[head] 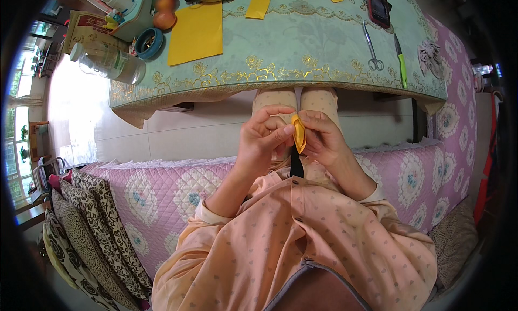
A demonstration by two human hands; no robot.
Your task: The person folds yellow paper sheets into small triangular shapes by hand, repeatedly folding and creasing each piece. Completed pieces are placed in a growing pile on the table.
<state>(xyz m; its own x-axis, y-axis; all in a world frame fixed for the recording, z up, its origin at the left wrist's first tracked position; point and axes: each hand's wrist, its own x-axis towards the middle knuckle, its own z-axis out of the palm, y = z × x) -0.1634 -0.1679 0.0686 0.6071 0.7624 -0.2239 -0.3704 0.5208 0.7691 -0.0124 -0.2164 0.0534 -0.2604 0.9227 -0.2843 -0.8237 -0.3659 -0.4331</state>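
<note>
A small folded piece of yellow paper (pixel 299 136) is held above my lap, between my two hands. My left hand (pixel 269 135) pinches its left side with the thumb, the index finger arched over the top. On the other side, the thumb and fingers of my right hand (pixel 323 135) grip the paper's upper right edge. Its folds form a narrow, pointed shape whose tip hangs downward. A black strap (pixel 296 163) hangs just below it.
Ahead stands a table with a green patterned cloth (pixel 283 44). On it lie a yellow paper sheet (pixel 196 34), a smaller yellow piece (pixel 259 3), scissors (pixel 373 48), a green-handled knife (pixel 400 64), a phone (pixel 378 7), a plastic jar (pixel 109 64) and a blue bowl (pixel 149 44).
</note>
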